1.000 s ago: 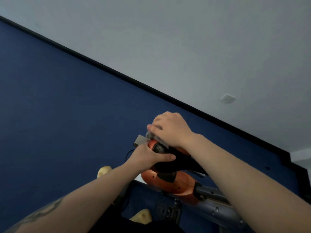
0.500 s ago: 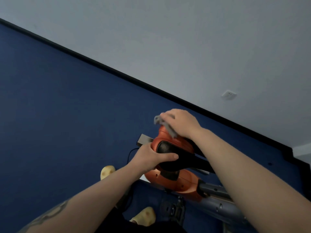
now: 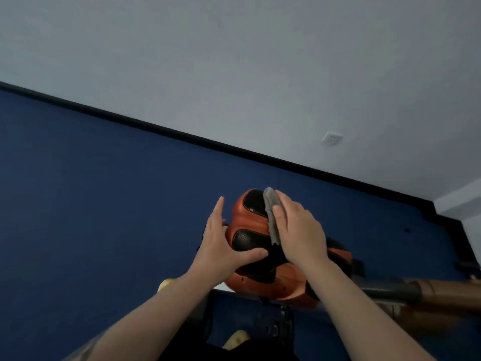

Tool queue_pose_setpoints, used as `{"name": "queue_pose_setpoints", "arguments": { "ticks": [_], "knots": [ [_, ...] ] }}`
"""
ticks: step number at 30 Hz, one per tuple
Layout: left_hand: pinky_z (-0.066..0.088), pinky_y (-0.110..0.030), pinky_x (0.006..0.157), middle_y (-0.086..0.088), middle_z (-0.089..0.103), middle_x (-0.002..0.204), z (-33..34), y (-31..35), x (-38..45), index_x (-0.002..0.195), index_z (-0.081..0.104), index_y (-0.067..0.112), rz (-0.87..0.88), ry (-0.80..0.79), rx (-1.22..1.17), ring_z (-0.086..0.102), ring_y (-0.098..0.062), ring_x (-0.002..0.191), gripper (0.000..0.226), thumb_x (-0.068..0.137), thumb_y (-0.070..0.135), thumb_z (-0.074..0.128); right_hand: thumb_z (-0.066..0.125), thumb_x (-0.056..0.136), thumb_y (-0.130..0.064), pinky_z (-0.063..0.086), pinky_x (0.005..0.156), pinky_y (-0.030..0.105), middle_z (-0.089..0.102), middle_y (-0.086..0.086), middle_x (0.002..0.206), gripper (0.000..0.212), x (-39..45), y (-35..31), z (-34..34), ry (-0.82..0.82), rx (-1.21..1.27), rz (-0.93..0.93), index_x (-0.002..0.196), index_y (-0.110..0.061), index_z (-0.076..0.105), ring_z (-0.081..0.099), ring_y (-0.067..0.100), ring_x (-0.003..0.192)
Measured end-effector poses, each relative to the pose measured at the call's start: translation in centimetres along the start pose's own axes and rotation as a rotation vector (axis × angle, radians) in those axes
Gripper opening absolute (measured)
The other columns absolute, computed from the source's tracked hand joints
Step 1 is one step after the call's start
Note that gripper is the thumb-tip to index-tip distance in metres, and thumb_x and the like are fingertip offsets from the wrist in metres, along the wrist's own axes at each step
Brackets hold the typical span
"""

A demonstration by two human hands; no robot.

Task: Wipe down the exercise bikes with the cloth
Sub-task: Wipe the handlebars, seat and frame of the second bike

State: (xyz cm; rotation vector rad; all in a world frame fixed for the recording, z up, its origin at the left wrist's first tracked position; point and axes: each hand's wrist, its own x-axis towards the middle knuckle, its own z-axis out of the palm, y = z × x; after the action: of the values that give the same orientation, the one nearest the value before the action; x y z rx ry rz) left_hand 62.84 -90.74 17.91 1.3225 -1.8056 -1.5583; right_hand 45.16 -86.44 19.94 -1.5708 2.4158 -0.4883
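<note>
An orange and black bike saddle (image 3: 247,227) sits in the lower middle of the head view, on an orange bike body (image 3: 281,285). My right hand (image 3: 299,230) lies flat on top of the saddle and presses a grey cloth (image 3: 272,214) against it. At the saddle's left side is my left hand (image 3: 221,246), fingers straight along the edge and thumb laid across the black front part.
The floor (image 3: 104,204) is dark blue, edged by a black skirting (image 3: 234,149) under a pale wall with a white socket (image 3: 331,138). A grey and brown bike frame tube (image 3: 406,290) runs off to the right. Yellow slippers (image 3: 238,338) show at the bottom.
The saddle now shows more of its top face. My right hand has slid the cloth from the far tip back over the saddle's top, and my left hand's fingers have straightened.
</note>
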Motion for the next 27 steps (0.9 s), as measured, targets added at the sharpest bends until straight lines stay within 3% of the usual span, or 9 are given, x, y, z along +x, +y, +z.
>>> {"name": "queue_pose_setpoints", "arguments": {
  "ticks": [4, 8, 10, 14, 17, 19, 22, 24, 27],
  "knots": [
    [0.031, -0.032, 0.112, 0.024, 0.019, 0.152, -1.5, 1.3, 2.5, 0.150, 0.005, 0.045, 0.184, -0.145, 0.262, 0.022, -0.001, 0.140, 0.133, 0.044, 0.070, 0.080, 0.013, 0.102, -0.049, 0.038, 0.073, 0.036, 0.065, 0.001, 0.103, 0.051, 2.7, -0.9, -0.1, -0.046, -0.046, 0.301, 0.121, -0.029, 0.055, 0.057, 0.023, 0.088],
    [0.044, -0.028, 0.102, 0.021, 0.039, 0.137, -2.1, 1.6, 3.8, 0.139, 0.026, 0.039, 0.192, -0.260, 0.244, 0.041, -0.004, 0.129, 0.119, 0.040, 0.066, 0.086, 0.025, 0.099, -0.054, 0.033, 0.102, 0.043, 0.045, -0.006, 0.146, 0.046, 2.9, -4.3, 1.1, -0.037, 0.029, -0.048, 0.142, -0.046, 0.038, 0.039, 0.020, 0.133],
    [0.044, -0.032, 0.104, 0.019, 0.039, 0.139, -2.2, 1.3, 3.8, 0.147, 0.018, 0.036, 0.111, -0.295, 0.197, 0.043, -0.005, 0.129, 0.132, 0.039, 0.067, 0.087, 0.026, 0.099, -0.056, 0.034, 0.104, 0.042, 0.043, -0.009, 0.148, 0.046, 3.5, -3.2, 0.2, -0.133, 0.110, -0.073, 0.142, -0.047, 0.039, 0.038, 0.017, 0.135],
    [0.044, -0.044, 0.108, 0.010, 0.031, 0.148, -2.4, 0.8, 4.1, 0.151, -0.009, 0.042, 0.027, -0.406, 0.158, 0.042, -0.014, 0.133, 0.150, 0.039, 0.066, 0.087, 0.018, 0.101, -0.055, 0.042, 0.091, 0.040, 0.060, 0.003, 0.133, 0.051, 4.9, -1.3, -0.5, -0.224, 0.079, 0.324, 0.133, -0.036, 0.053, 0.055, 0.027, 0.118],
    [0.042, -0.034, 0.109, 0.019, 0.029, 0.150, -2.3, 1.0, 4.3, 0.147, -0.003, 0.049, 0.061, -0.421, 0.168, 0.037, -0.002, 0.136, 0.142, 0.040, 0.068, 0.088, 0.020, 0.097, -0.058, 0.037, 0.099, 0.044, 0.049, -0.003, 0.143, 0.051, 2.8, -4.3, 0.7, -0.043, -0.056, 0.037, 0.143, -0.044, 0.038, 0.045, 0.023, 0.127],
    [0.041, -0.030, 0.109, 0.021, 0.029, 0.149, -2.4, 1.1, 4.5, 0.143, 0.001, 0.050, 0.092, -0.420, 0.191, 0.034, 0.001, 0.136, 0.136, 0.039, 0.068, 0.087, 0.021, 0.096, -0.058, 0.033, 0.105, 0.043, 0.041, -0.006, 0.149, 0.051, 2.1, -4.9, 0.7, -0.059, -0.059, -0.085, 0.146, -0.049, 0.030, 0.037, 0.019, 0.133],
    [0.034, -0.044, 0.116, 0.013, 0.007, 0.158, -3.2, 1.5, 5.6, 0.151, -0.016, 0.035, 0.055, -0.527, 0.308, 0.020, -0.013, 0.145, 0.157, 0.036, 0.073, 0.083, 0.024, 0.099, -0.059, 0.042, 0.098, 0.041, 0.048, -0.007, 0.145, 0.049, 3.6, -2.7, -0.5, -0.157, 0.085, 0.182, 0.144, -0.045, 0.036, 0.047, 0.019, 0.128],
    [0.032, -0.044, 0.117, 0.013, 0.002, 0.158, -4.3, 2.1, 7.1, 0.152, -0.014, 0.031, 0.085, -0.636, 0.355, 0.016, -0.013, 0.146, 0.157, 0.036, 0.068, 0.085, 0.024, 0.100, -0.058, 0.043, 0.095, 0.040, 0.054, -0.004, 0.138, 0.050, 3.5, -2.3, -0.4, -0.120, 0.082, 0.306, 0.142, -0.039, 0.043, 0.051, 0.021, 0.123],
    [0.040, -0.034, 0.112, 0.014, 0.026, 0.148, -6.1, 2.7, 9.3, 0.146, 0.013, 0.037, 0.169, -0.793, 0.276, 0.033, -0.003, 0.137, 0.125, 0.049, 0.051, 0.091, 0.025, 0.099, -0.054, 0.033, 0.107, 0.040, 0.045, -0.003, 0.145, 0.052, 0.8, -4.4, 1.0, 0.035, -0.083, 0.050, 0.148, -0.037, 0.034, 0.041, 0.021, 0.131]
  ]
}}
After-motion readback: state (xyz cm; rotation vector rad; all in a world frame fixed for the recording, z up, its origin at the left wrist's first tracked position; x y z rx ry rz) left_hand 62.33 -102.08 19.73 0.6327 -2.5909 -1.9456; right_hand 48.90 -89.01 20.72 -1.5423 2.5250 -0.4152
